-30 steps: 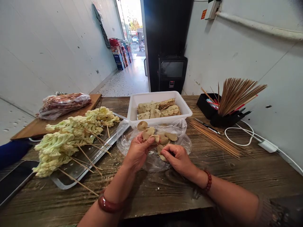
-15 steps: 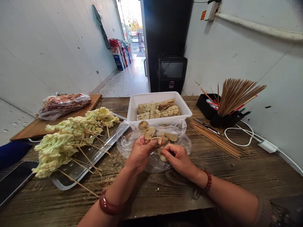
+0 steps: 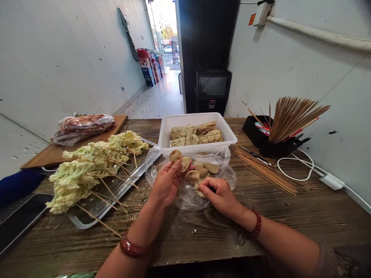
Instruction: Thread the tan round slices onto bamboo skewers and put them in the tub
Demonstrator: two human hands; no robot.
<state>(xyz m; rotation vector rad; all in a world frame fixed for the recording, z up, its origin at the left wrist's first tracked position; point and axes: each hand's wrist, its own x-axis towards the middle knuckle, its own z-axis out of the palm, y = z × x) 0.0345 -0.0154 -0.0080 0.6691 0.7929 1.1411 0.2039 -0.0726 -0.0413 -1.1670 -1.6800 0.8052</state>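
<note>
My left hand (image 3: 166, 183) pinches thin, pale brown round slices (image 3: 184, 164), held above a clear plastic bag (image 3: 189, 199). My right hand (image 3: 218, 195) is closed in a pinch on a thin skewer, mostly hidden by the fingers. A curled slice (image 3: 192, 175) sits just beyond those fingertips, seemingly on the skewer's end. More loose slices (image 3: 211, 168) lie on the bag behind the hands. Just past the bag stands a white plastic tub (image 3: 228, 135), with skewered slices (image 3: 188, 135) inside.
On the left, skewered cauliflower (image 3: 78, 173) rests on a metal tray (image 3: 127, 197). Bagged meat (image 3: 84, 127) lies on a wooden board (image 3: 37, 156) near a phone (image 3: 24, 216). Loose skewers (image 3: 266, 172), a black holder (image 3: 252, 131) full of skewers and a white cable (image 3: 298, 179) occupy the right.
My left hand has drawn slightly left, away from my right hand, with slices in its fingers. One slice stays by my right fingertips. The whole view has shifted a little.
</note>
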